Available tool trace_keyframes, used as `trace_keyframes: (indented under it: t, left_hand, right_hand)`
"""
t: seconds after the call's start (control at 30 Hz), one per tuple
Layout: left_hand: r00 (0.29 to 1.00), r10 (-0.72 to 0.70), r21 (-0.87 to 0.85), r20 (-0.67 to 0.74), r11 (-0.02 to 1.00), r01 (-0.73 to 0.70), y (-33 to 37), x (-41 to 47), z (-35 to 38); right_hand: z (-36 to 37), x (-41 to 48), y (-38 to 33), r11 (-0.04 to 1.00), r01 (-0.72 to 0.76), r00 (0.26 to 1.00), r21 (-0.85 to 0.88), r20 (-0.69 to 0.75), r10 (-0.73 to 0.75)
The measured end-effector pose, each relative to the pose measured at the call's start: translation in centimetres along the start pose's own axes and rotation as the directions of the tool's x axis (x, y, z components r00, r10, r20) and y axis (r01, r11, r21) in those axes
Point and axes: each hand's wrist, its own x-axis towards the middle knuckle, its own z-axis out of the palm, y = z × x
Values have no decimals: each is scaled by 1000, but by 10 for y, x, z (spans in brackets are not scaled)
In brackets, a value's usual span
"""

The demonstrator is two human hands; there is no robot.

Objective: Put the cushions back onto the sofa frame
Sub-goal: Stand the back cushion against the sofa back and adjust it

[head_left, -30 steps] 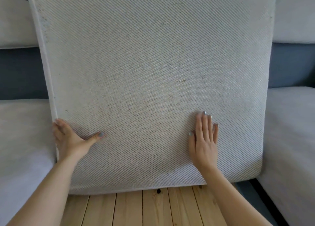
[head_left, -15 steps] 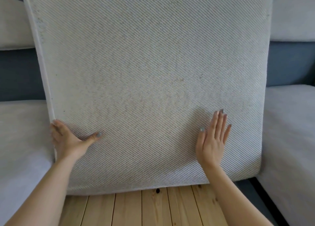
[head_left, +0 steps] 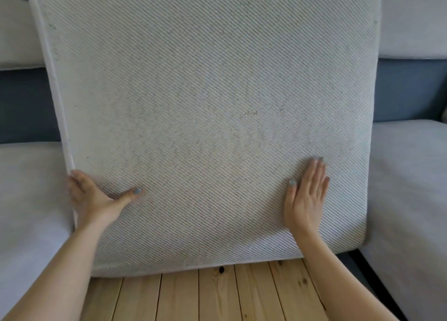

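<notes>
A large light-grey woven seat cushion (head_left: 208, 103) stands nearly upright before me and fills most of the view. Its lower edge hangs just over the wooden slats of the sofa frame (head_left: 217, 294). My left hand (head_left: 94, 199) grips the cushion's lower left edge, fingers wrapped behind it and thumb across the front. My right hand (head_left: 306, 197) lies flat against the cushion's face at the lower right, fingers straight and pointing up.
Pale grey seat cushions lie in place at the left (head_left: 26, 199) and at the right (head_left: 408, 199). Behind them are the dark blue sofa back (head_left: 408, 91) and light back cushions (head_left: 416, 20). A dark gap runs along the right cushion's inner edge.
My right hand has slid to the right across the cushion's face. The cushion has shifted slightly. My left hand keeps its grip on the left edge.
</notes>
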Motion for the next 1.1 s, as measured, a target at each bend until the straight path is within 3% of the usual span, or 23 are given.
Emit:
trace_keyframes:
  t: [0.13,0.2,0.3,0.4,0.53,0.63,0.77,0.87,0.97,1.1]
  left_hand:
    - [1000,2,5,1,1000,-2,1,-2,0]
    - [1000,-2,8,-8,1000,2,1,-2,0]
    - [1000,-6,2,-3,1000,6,0,-1,1]
    - [1000,-14,-13,2,1000,14,1,-3,1]
    - [1000,-12,-6,-15,1000,12,1,-3,1]
    - [1000,-8,-12,-9,1000,8,2,-4,1]
    - [1000,-12,-15,0,1000,12,3,-5,0]
    - [1000,1,-14,-17,1000,-2,4,-7,1]
    - [1000,-6,-14,-11,1000,6,3,-6,1]
    - [1000,-3,-12,-2,1000,3,4,-5,2]
  right_hand:
    - [-5,0,2,997,-30,1000,-67,-3,30]
    - [-7,6,0,995,-98,995,-31,-34,97]
    - [-7,7,5,998,-66,998,-17,8,67]
    - [-13,11,16,989,-149,987,24,-62,150]
    - [-13,13,22,986,-161,987,40,6,161]
    - [-18,16,23,971,-215,972,103,-74,223]
    - [-16,19,25,973,-208,977,100,-14,211]
    - [-19,27,30,947,-275,952,169,-92,292]
    - [-18,31,32,932,-322,944,169,-21,330]
    - [-21,35,38,915,-344,928,212,-72,366]
